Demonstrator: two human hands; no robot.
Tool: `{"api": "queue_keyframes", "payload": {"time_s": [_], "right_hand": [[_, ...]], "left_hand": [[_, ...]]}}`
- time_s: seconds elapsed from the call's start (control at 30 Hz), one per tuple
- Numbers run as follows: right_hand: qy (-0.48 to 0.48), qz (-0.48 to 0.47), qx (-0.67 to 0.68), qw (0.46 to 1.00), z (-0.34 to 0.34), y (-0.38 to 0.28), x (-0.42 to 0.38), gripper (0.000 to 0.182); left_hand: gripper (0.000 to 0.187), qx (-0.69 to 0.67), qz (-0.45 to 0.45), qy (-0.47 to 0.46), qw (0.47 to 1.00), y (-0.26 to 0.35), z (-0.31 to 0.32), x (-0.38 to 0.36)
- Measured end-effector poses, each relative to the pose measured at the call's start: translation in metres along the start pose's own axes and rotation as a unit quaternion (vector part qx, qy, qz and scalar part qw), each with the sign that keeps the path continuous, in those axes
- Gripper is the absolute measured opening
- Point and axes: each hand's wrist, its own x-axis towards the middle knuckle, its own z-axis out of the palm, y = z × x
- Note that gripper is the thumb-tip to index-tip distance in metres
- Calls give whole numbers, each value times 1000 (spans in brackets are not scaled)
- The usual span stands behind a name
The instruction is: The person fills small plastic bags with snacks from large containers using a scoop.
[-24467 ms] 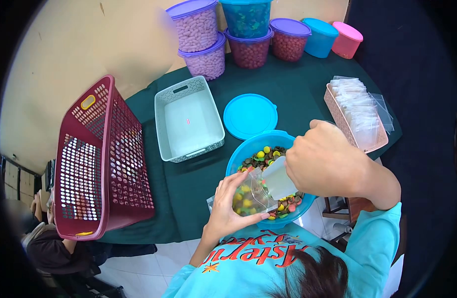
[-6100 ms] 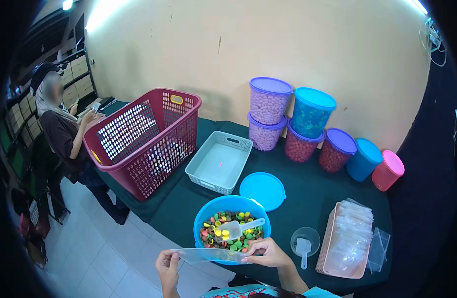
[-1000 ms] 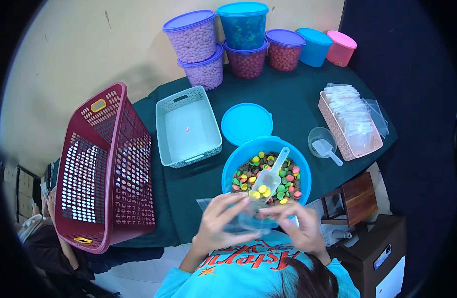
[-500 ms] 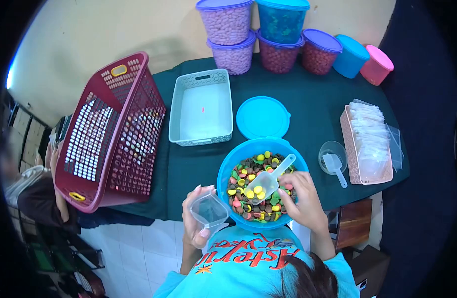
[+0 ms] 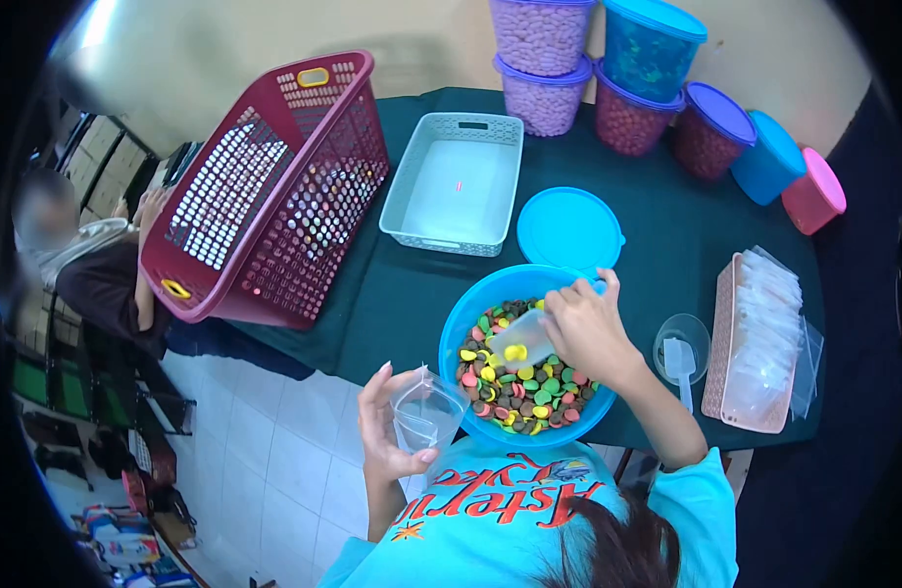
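Observation:
A blue tub [image 5: 453, 338] holds a mix of brown, green, yellow and pink round candies [image 5: 544, 397]. My right hand [image 5: 586, 318] grips the handle of a clear scoop [image 5: 522, 343] over the tub, and a few yellow pieces lie in the scoop. Left of the tub, my left hand [image 5: 387, 426] holds a clear plastic pouch [image 5: 426, 412] between thumb and fingers, its mouth spread apart. No candy shows inside the pouch. Behind the tub lies a round blue lid [image 5: 568, 230].
A maroon basket [image 5: 274, 186] and a pale green tray [image 5: 456, 181] stand at the left. Lidded tubs [image 5: 642, 108] line the back. At the right are a cup with a scoop [image 5: 680, 358] and a pink basket of packets [image 5: 755, 343]. Another person [image 5: 98, 265] is far left.
My right hand has closed round the scoop's handle and lifted the scoop off the candies, tilting it toward the pouch. The camera view has shifted, so the table items appear farther right.

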Motion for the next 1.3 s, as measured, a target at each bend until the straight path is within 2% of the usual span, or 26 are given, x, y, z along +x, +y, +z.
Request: {"api": "queue_keyframes", "payload": {"time_s": [0.1,0.2,0.27,0.33,0.4,0.47,0.53,0.6,0.63,0.67,0.77,0.8,0.87,1.0,1.07,1.13,1.3], "right_hand": [[44,-25,-23,998,7,0,22,9],[73,-80,-68,992,27,-6,38,13],[64,-121,-74,988,28,-10,38,16],[30,-161,-105,981,28,-12,32,16],[22,-175,-84,981,28,-7,30,16],[19,-181,-24,983,28,2,32,6],[-21,-201,14,979,25,4,32,8],[-112,-208,69,969,26,-3,28,10],[-114,-230,75,964,34,-4,26,14],[-115,-230,78,963,36,-5,25,14],[-211,-213,109,948,39,0,30,20],[-209,-213,109,948,40,2,30,20],[-264,-197,129,935,41,6,30,23],[-257,-157,132,944,24,11,30,23],[-208,-154,169,951,16,16,30,22],[-212,-138,182,950,5,19,33,22],[-110,-89,175,974,-37,15,34,22]], "left_hand": [[96,11,-21,15,1000,-1,3,-17],[96,17,-34,30,999,-1,12,-27],[95,3,-77,12,997,0,18,-34],[94,14,-83,13,996,-2,22,-40],[94,32,-73,23,997,-1,26,-41],[94,25,-85,42,995,3,31,-43],[99,35,-118,59,991,6,37,-45],[100,40,-119,69,990,7,42,-48],[100,41,-118,72,990,7,43,-50],[100,43,-121,72,989,8,44,-52],[100,30,-125,74,989,7,45,-53],[100,30,-116,71,990,5,44,-52],[99,30,-107,64,992,4,41,-49],[103,23,-97,58,993,2,32,-41],[105,39,-92,51,994,0,25,-36],[109,76,-27,34,996,-2,20,-28],[109,77,-14,-11,997,-11,2,-5]]}}
